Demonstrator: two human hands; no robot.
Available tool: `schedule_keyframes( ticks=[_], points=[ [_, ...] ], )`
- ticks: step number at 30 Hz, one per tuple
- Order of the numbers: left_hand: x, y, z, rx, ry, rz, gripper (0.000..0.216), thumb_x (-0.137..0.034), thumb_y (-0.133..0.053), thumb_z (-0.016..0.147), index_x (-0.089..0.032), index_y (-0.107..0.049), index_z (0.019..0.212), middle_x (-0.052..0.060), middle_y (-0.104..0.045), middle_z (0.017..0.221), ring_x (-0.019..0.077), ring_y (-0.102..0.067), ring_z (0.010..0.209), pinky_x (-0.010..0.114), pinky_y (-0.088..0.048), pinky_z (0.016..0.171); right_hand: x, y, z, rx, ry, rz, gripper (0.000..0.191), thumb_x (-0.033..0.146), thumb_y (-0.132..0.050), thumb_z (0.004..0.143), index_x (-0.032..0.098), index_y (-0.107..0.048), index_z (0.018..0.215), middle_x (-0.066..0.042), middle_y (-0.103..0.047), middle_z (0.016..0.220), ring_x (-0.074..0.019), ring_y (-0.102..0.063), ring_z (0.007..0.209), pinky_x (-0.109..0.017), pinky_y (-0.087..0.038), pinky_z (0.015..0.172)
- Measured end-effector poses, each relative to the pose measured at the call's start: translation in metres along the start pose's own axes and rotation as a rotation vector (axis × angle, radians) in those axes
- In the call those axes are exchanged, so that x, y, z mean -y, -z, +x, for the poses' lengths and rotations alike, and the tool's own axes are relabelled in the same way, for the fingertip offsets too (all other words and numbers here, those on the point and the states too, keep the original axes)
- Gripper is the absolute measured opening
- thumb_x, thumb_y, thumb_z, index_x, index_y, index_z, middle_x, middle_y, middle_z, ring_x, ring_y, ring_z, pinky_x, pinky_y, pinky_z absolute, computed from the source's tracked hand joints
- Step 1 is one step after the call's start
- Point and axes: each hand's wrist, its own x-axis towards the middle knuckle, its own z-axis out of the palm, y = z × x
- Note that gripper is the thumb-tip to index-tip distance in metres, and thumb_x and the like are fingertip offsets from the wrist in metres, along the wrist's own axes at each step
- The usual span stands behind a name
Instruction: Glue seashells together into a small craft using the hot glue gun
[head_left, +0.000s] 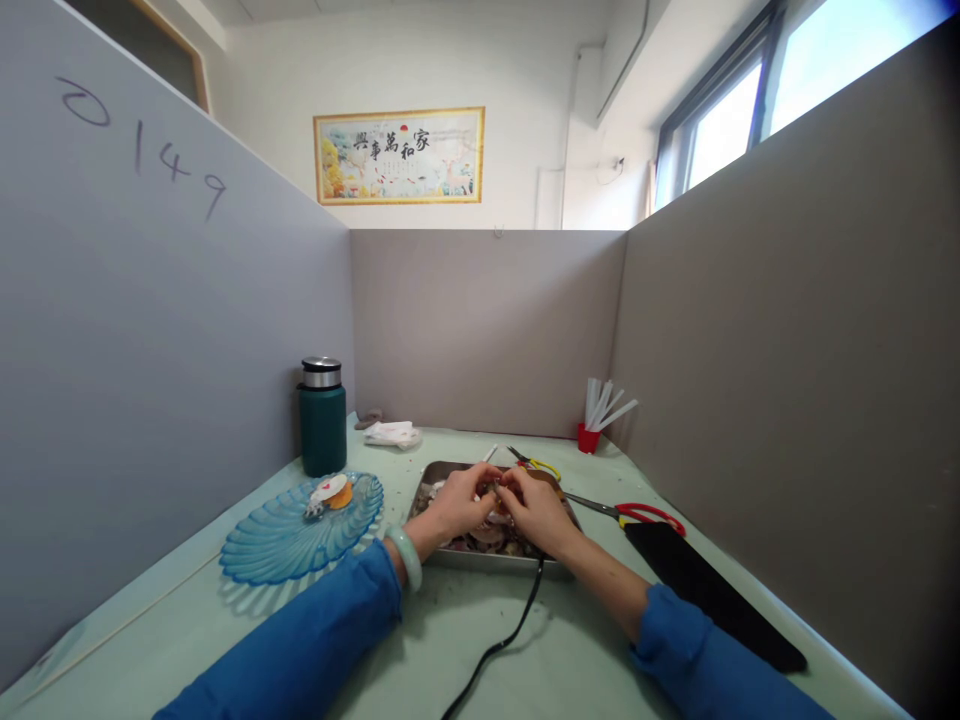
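Note:
Over a shallow metal tray [472,562] my two hands meet, fingertips close together. My left hand [459,500], with a pale green bangle [405,556] on its wrist, is closed in a pinch. Opposite it my right hand [534,508] pinches too. Whatever lies between the fingertips is small and mostly covered by them, so I cannot make out its kind. Beneath the hands the tray holds a jumble of small brownish and whitish pieces [487,538], too small to name. A black cord [501,645] runs from the tray's near edge toward me.
Left of the tray lies a blue scalloped glass plate [270,545] bearing small white and orange items; a green bottle [322,430] stands behind it. Red-handled scissors [651,515], yellow-handled pliers [541,464], a black flat object [712,590] and a red cup [589,440] of white strips are rightward. Partitions enclose the table.

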Motion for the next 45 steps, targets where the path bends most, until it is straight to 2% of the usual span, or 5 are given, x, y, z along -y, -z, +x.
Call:
schedule_keyframes(
  ticks=[34, 45],
  points=[
    [0.0015, -0.0006, 0.0003, 0.014, 0.024, 0.064, 0.032, -0.017, -0.05, 0.071, -0.018, -0.061, 0.101, 0.004, -0.068, 0.094, 0.0152, -0.06, 0.079, 0.021, -0.044, 0.063, 0.0009, 0.0006, 0.0008, 0.031, -0.021, -0.044, 0.016, 0.028, -0.044, 0.085, 0.018, -0.057, 0.086, -0.003, -0.066, 0.072, -0.0162, -0.06, 0.065, -0.024, -0.037, 0.058],
    [0.0021, -0.0017, -0.0001, 0.001, 0.002, 0.007, 0.033, -0.016, -0.049, 0.073, -0.018, -0.06, 0.104, 0.004, -0.067, 0.1, 0.0155, -0.061, 0.085, 0.02, -0.044, 0.064, -0.0032, -0.0014, 0.0004, -0.006, 0.015, 0.012, 0.016, 0.027, -0.044, 0.084, 0.018, -0.057, 0.087, -0.004, -0.067, 0.075, -0.016, -0.06, 0.065, -0.024, -0.039, 0.058]
  ],
)
